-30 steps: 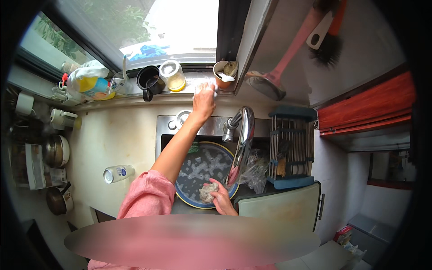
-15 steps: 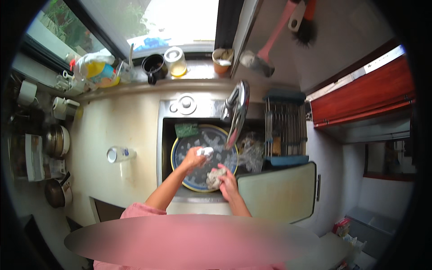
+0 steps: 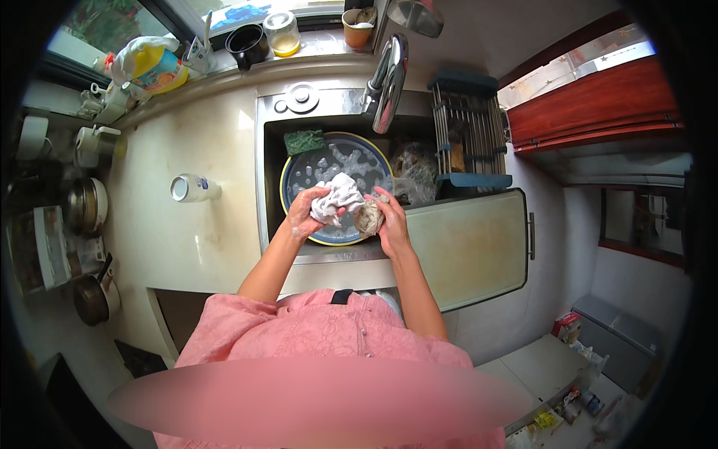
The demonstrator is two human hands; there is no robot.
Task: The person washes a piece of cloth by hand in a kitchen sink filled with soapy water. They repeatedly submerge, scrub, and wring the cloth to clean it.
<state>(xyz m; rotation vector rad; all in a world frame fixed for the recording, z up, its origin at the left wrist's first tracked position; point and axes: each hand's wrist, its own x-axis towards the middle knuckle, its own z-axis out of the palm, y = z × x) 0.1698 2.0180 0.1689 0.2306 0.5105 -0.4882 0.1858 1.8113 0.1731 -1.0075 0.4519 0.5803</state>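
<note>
My left hand (image 3: 303, 215) grips a bunched white cloth (image 3: 340, 198), its folds spilling toward the right. Close beside it, my right hand (image 3: 393, 218) is closed on a crumpled beige cloth (image 3: 370, 217). Both cloths are held over a round blue basin (image 3: 301, 170) with a yellow rim, and they nearly touch each other. Foamy water shows inside the basin, which sits in the steel sink (image 3: 269, 150). A green scouring pad (image 3: 304, 142) lies at the basin's far left rim. Behind it all rises the chrome faucet (image 3: 387, 82).
A clear glass (image 3: 194, 188) lies on its side on the left counter. Right of the basin are a crumpled plastic bag (image 3: 415, 172) and a dish rack (image 3: 467, 135). A cutting board (image 3: 464, 247) covers the near right. Jars, a black mug (image 3: 247, 46) and a detergent bottle (image 3: 157, 69) line the sill.
The view has tilted downward, so the sink appears higher. My hands have come closer together, and the white cloth now shows more, spread out of my left hand.
</note>
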